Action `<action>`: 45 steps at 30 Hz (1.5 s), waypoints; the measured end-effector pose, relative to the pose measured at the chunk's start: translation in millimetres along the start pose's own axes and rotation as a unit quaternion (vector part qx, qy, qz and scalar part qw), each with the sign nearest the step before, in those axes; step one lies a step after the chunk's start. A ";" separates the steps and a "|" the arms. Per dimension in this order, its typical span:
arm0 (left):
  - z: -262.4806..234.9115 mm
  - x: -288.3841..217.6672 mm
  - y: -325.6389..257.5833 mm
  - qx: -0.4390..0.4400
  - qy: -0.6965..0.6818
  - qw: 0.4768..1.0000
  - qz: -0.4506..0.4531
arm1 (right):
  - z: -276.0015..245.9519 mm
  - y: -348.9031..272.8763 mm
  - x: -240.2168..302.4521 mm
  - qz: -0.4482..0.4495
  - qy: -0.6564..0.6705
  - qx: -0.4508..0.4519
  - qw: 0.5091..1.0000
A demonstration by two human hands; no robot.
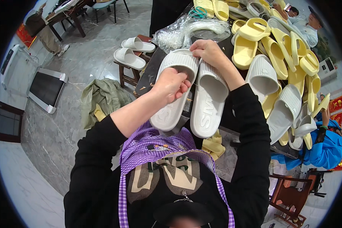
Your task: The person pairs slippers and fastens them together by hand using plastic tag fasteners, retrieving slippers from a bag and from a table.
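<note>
Two light grey slide slippers lie side by side before me, toes pointing away, on a dark table [231,110]. My left hand [171,85] reaches into the opening of the left slipper [167,116], its fingers curled and closed at the strap's edge. At the toe end, my right hand [209,52] bends over the ribbed straps, fingertips pinched at the inner side of the left slipper, beside the right slipper [210,102]. Whatever lies between those fingertips is too small to make out. Just beyond is a bundle of clear plastic strands [205,30] on crumpled film.
Yellow slippers [245,51] and more grey ones [262,76] heap up on the right. A white pair [130,57] rests on a wooden stool [127,72] at the left. A green cloth sack [102,98] lies on the floor. Someone in blue [326,150] is at the right.
</note>
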State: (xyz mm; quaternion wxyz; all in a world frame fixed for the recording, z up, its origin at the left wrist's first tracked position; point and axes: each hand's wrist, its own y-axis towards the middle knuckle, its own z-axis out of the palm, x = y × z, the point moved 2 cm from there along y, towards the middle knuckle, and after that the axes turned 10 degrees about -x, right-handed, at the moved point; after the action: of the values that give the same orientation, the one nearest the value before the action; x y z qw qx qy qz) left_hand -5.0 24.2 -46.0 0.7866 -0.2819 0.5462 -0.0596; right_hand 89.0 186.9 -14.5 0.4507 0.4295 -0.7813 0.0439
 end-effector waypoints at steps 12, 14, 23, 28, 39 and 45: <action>25.7 9.4 39.7 -0.142 -0.212 0.965 0.065 | 1.8 -7.9 -9.3 0.209 0.154 0.055 0.964; 25.9 10.7 47.1 -0.091 -0.176 0.980 0.012 | 0.0 -8.9 -7.4 0.230 0.133 0.066 0.962; 34.4 6.1 65.2 -0.031 -0.195 0.977 0.082 | -9.1 -2.2 -10.3 0.225 0.060 0.125 0.965; 45.8 1.1 59.1 0.052 -0.299 0.947 0.107 | -12.3 -2.0 -13.8 0.205 0.092 0.159 0.961; 40.6 3.0 55.6 0.095 -0.277 0.952 0.087 | -13.3 -3.0 -8.5 0.175 0.095 0.186 0.962; 43.2 1.5 50.4 0.108 -0.274 0.952 0.088 | -15.0 -4.6 -0.5 0.157 0.027 0.188 0.969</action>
State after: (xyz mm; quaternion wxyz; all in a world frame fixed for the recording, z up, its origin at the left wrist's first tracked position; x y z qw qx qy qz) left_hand 23.4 82.0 -62.3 0.9336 -0.1521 0.3229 0.0307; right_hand 102.3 191.2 -7.4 0.3702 0.3769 -0.8043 0.2719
